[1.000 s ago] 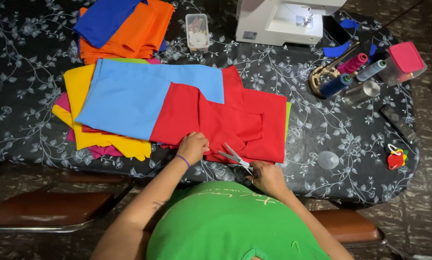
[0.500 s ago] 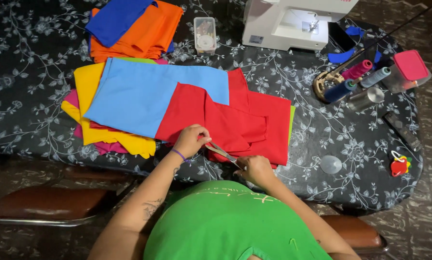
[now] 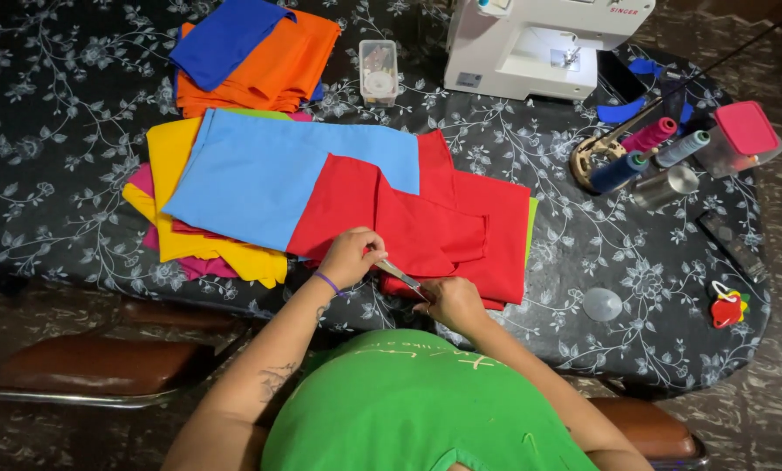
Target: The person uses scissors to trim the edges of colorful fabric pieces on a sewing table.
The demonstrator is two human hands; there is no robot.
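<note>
Even overhead light, vivid colours, soft shadows, sharp centre (edges slightly bowed)
</note>
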